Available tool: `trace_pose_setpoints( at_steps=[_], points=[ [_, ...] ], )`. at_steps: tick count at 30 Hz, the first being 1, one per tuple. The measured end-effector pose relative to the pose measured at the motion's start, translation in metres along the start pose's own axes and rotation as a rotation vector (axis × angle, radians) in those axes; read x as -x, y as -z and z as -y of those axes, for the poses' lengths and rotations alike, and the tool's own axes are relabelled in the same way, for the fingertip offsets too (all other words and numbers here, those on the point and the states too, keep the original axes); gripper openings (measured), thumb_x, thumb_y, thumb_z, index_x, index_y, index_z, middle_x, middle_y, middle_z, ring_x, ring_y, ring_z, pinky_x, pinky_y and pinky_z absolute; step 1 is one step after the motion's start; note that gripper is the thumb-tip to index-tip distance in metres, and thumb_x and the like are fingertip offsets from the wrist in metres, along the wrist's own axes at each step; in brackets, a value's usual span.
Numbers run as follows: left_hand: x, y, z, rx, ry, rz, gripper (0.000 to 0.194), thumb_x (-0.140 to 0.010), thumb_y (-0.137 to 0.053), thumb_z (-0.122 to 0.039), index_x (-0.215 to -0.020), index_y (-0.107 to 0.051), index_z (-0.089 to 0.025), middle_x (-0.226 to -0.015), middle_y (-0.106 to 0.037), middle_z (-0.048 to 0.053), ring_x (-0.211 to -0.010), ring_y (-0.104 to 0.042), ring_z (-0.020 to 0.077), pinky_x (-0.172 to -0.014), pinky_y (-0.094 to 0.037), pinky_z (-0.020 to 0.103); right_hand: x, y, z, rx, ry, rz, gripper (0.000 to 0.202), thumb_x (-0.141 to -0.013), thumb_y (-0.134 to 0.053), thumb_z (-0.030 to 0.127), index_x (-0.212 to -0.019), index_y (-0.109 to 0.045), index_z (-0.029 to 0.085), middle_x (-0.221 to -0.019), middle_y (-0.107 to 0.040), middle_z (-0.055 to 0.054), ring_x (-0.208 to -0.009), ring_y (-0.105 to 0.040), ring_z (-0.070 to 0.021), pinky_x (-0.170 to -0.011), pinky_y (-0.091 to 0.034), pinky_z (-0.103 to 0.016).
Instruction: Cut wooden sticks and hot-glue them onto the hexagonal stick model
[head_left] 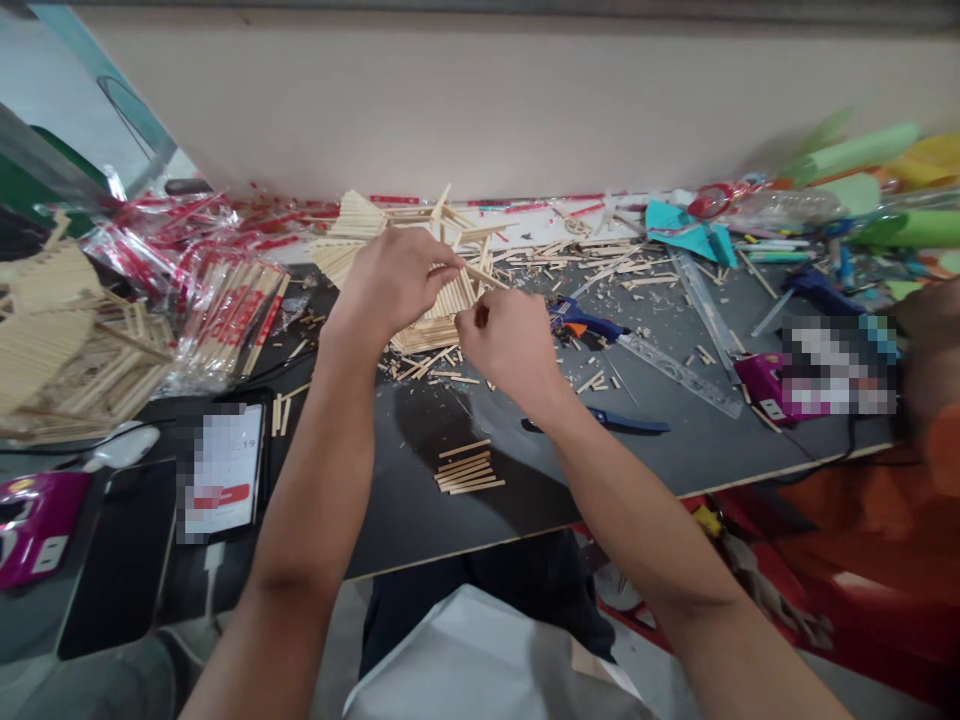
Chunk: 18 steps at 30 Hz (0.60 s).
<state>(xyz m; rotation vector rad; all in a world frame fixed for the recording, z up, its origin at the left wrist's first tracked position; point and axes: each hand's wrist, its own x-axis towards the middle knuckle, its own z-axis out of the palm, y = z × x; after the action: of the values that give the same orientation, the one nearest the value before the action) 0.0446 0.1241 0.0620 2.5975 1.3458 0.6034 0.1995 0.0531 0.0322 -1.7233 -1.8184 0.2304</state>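
A pale stick model point(442, 300) of many thin wooden sticks, fanned in slanted panels, sits on the dark worktop point(420, 500) under both hands. Left hand point(390, 280) fingers pinch one loose stick point(480, 275); right hand point(510, 345) fingers press together beside it. About six cut sticks point(469, 468) lie nearer the person. No writing is readable

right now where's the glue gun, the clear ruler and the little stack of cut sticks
glue gun point(581, 322): head view, on its blue body beside the right hand.
clear ruler point(679, 372): head view, on the middle of its long flat strip.
stack of cut sticks point(469, 470): head view, on the middle sticks of the pile.
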Motion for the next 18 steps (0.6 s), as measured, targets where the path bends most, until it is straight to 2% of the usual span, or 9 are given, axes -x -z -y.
trace_pose_setpoints(
  at_steps=[4,7,9,12,14,16,18],
  points=[
    [0.001,0.002,-0.001,-0.016,0.012,0.028,0.030,-0.102,-0.055,-0.034,-0.119,-0.079,-0.026,-0.119,-0.076,0.009,-0.115,-0.067,0.0302,-0.103,-0.050,0.045,0.001,0.000,-0.005,-0.004,0.017,-0.062,0.031,-0.084,-0.058,0.021,-0.056,-0.047,0.023,-0.054,-0.046,-0.003,-0.054,-0.037,-0.0160,-0.061,-0.032,-0.034],
    [0.005,0.008,-0.010,-0.027,-0.044,0.026,0.032,-0.103,-0.055,-0.031,-0.127,-0.076,-0.026,-0.127,-0.072,0.010,-0.122,-0.064,0.0315,-0.107,-0.048,0.047,0.006,0.012,-0.009,-0.026,0.019,-0.057,0.036,-0.083,-0.058,0.021,-0.055,-0.036,0.024,-0.052,-0.040,0.000,-0.053,-0.027,-0.0132,-0.061,-0.027,-0.034],
    [0.010,0.014,-0.023,-0.055,-0.132,0.021,0.031,-0.105,-0.054,-0.029,-0.128,-0.074,-0.027,-0.132,-0.070,0.010,-0.129,-0.060,0.0322,-0.111,-0.045,0.049,0.013,0.024,-0.013,-0.060,0.049,-0.026,0.036,-0.084,-0.056,0.019,-0.056,-0.034,0.024,-0.052,-0.039,0.001,-0.052,-0.028,-0.0123,-0.061,-0.028,-0.033],
    [0.025,0.020,-0.049,-0.140,-0.281,0.064,0.029,-0.105,-0.052,-0.022,-0.120,-0.076,-0.024,-0.131,-0.070,0.010,-0.132,-0.058,0.0324,-0.111,-0.043,0.049,0.026,0.042,-0.019,-0.166,0.138,0.042,0.030,-0.085,-0.053,0.020,-0.059,-0.040,0.023,-0.052,-0.040,0.003,-0.052,-0.035,-0.0113,-0.060,-0.030,-0.030],
    [0.039,0.022,-0.063,-0.197,-0.368,0.119,0.029,-0.106,-0.048,-0.017,-0.114,-0.075,-0.024,-0.121,-0.073,0.009,-0.124,-0.062,0.0299,-0.106,-0.046,0.046,0.034,0.050,-0.024,-0.256,0.181,0.123,0.025,-0.086,-0.051,0.022,-0.061,-0.047,0.022,-0.053,-0.042,0.004,-0.051,-0.038,-0.0110,-0.058,-0.031,-0.028],
    [0.054,0.021,-0.072,-0.255,-0.355,0.162,0.028,-0.103,-0.048,-0.011,-0.107,-0.074,-0.020,-0.107,-0.074,0.010,-0.107,-0.067,0.0282,-0.094,-0.051,0.042,0.040,0.053,-0.028,-0.335,0.230,0.207,0.022,-0.085,-0.049,0.022,-0.063,-0.051,0.022,-0.053,-0.042,0.005,-0.051,-0.038,-0.0105,-0.057,-0.030,-0.027],
    [0.070,0.017,-0.074,-0.318,-0.343,0.169,0.025,-0.100,-0.049,-0.006,-0.101,-0.073,-0.015,-0.104,-0.073,0.012,-0.101,-0.068,0.0284,-0.085,-0.052,0.039,0.045,0.050,-0.032,-0.387,0.293,0.271,0.021,-0.084,-0.049,0.021,-0.063,-0.050,0.021,-0.053,-0.040,0.006,-0.050,-0.035,-0.0095,-0.056,-0.029,-0.026]
  ],
)
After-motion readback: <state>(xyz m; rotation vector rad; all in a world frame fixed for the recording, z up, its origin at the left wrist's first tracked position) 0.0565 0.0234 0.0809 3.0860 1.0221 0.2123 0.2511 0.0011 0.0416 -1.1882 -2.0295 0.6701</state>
